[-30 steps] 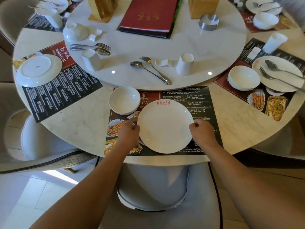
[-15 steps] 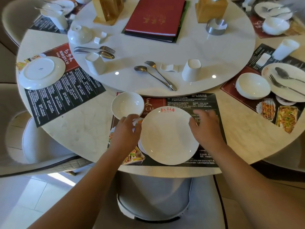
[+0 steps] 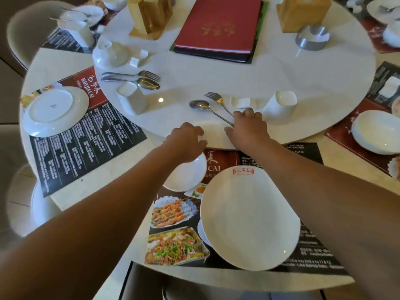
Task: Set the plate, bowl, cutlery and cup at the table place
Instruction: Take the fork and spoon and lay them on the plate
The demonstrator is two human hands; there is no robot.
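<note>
A white plate (image 3: 249,217) with a red logo lies on the printed placemat (image 3: 303,152) in front of me. A white bowl (image 3: 186,174) stands at the plate's upper left, partly under my left wrist. My left hand (image 3: 186,137) reaches over the bowl, its loosely curled fingers at the edge of the round turntable (image 3: 281,72), holding nothing. My right hand (image 3: 246,126) is on the turntable, fingers and thumb curled over the handle ends of a spoon (image 3: 199,105) and fork (image 3: 214,98). A white cup (image 3: 279,107) stands upside down just right of that hand.
A small white cutlery rest (image 3: 242,102) lies between fork and cup. A red menu book (image 3: 218,24), wooden holders (image 3: 149,14) and a metal ashtray (image 3: 311,37) sit farther back. Neighbouring places hold a plate (image 3: 54,111) on the left and a bowl (image 3: 374,131) on the right.
Both hands have left the plate and moved forward: the left past the bowl to the turntable's edge, the right onto the spoon and fork handles. The plate stays on the placemat.
</note>
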